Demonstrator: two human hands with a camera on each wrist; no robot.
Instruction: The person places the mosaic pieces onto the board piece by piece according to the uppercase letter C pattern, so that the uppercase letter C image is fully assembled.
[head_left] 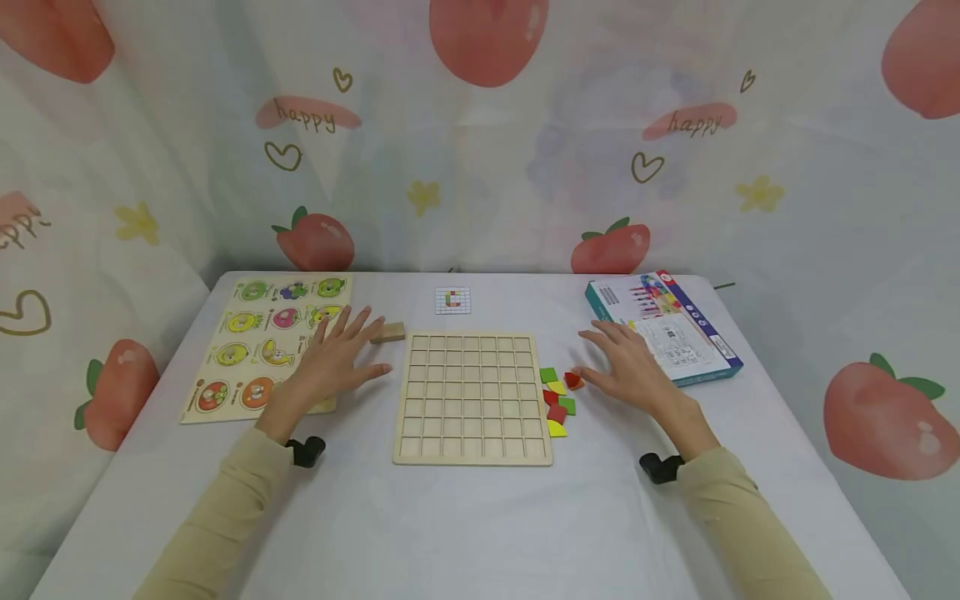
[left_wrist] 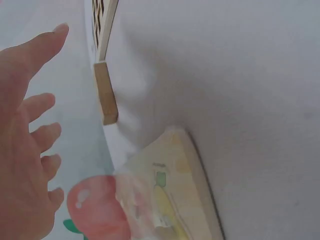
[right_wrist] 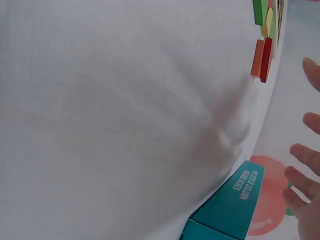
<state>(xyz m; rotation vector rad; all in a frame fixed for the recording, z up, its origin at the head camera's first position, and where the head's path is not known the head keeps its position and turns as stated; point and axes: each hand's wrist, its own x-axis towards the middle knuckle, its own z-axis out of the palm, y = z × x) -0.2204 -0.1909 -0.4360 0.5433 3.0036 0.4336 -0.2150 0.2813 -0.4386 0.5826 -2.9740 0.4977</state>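
A wooden grid board (head_left: pixel 472 398) with bare square cells lies flat at the table's middle. Several small coloured pieces (head_left: pixel 557 402) in green, yellow and red are clustered at its right edge, also visible as coloured pieces (right_wrist: pixel 263 52) in the right wrist view. My right hand (head_left: pixel 624 365) is spread flat just right of them, its thumb close to a red piece (head_left: pixel 573 381), holding nothing. My left hand (head_left: pixel 339 352) is spread open left of the board, empty. A plain wooden block (head_left: pixel 387 332) lies just past its fingertips; the same block (left_wrist: pixel 105 100) shows in the left wrist view.
A fruit peg puzzle (head_left: pixel 264 343) lies at the left, partly under my left hand. A teal box (head_left: pixel 663 325) sits at the back right. A small pattern card (head_left: pixel 453 301) lies behind the board. A strawberry-print cloth hangs around the table.
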